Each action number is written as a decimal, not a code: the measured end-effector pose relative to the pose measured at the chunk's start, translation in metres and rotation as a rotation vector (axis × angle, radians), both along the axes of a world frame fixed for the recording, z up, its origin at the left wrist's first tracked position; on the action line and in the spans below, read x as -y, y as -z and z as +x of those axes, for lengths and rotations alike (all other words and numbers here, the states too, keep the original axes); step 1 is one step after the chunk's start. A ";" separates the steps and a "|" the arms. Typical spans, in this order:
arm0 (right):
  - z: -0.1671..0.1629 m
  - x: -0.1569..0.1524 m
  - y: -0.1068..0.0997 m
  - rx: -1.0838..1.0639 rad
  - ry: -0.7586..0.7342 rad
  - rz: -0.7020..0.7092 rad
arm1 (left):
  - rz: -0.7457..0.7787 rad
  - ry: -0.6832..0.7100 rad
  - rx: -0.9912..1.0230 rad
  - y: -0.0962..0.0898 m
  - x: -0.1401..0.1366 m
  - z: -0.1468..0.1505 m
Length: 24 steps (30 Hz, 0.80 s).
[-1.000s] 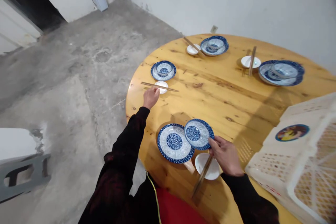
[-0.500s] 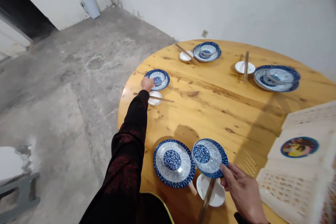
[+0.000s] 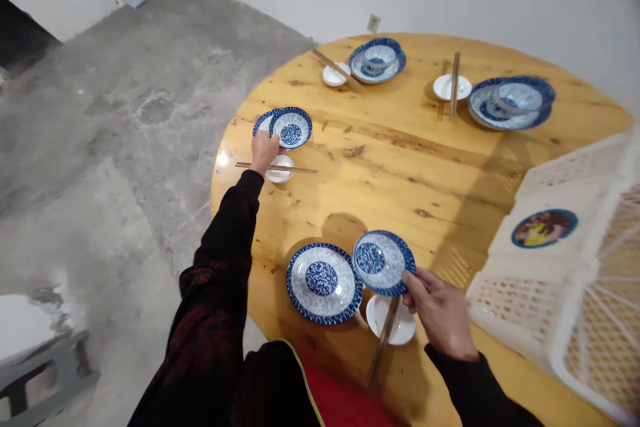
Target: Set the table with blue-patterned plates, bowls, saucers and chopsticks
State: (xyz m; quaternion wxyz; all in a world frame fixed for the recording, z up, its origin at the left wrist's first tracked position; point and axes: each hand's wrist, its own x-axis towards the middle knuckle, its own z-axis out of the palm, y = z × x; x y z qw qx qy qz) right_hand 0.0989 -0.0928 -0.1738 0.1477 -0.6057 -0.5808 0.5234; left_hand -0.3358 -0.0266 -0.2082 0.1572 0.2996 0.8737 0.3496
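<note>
My left hand (image 3: 265, 151) pinches the rim of a blue-and-white bowl (image 3: 292, 128), tilted over the right part of a matching plate (image 3: 262, 123). Just below it, a pair of chopsticks (image 3: 300, 169) lies across a small white dish (image 3: 280, 176). In my right hand (image 3: 439, 307) is another blue-and-white bowl (image 3: 384, 263), gripped by its rim with thumb and fingers and tipped toward me. A patterned plate (image 3: 325, 283) rests on the table left of that bowl. Beneath the bowl sits a white dish (image 3: 400, 325) with chopsticks (image 3: 384, 340) across it.
The round wooden table (image 3: 370, 180) bears two more settings at the far side, with bowls on plates (image 3: 361, 73) (image 3: 483, 103). A white plastic basket (image 3: 520, 293) stands at the right. A grey stool (image 3: 55, 373) is on the concrete floor (image 3: 125, 213) at lower left.
My left hand has lifted and tilted the bowl that sat on the far-left plate. My right hand still holds its bowl. The view has shifted, so the table appears higher and further left.
</note>
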 end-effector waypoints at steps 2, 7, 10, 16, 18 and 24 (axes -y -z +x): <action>-0.004 -0.004 -0.005 -0.050 -0.011 0.063 | -0.019 0.095 -0.008 -0.011 0.016 0.026; -0.018 -0.019 -0.016 -0.174 -0.006 0.161 | -0.075 0.372 0.152 -0.020 0.054 0.106; -0.028 -0.031 -0.015 -0.201 0.007 0.171 | -0.104 0.473 0.214 -0.011 0.065 0.145; -0.050 -0.052 0.000 -0.130 0.036 0.118 | -0.197 0.529 0.234 0.012 0.065 0.179; -0.055 -0.057 0.009 -0.102 0.032 0.101 | -0.219 0.509 0.232 0.020 0.063 0.181; -0.063 -0.068 0.038 -0.015 -0.009 0.106 | -0.284 0.507 0.243 0.040 0.059 0.180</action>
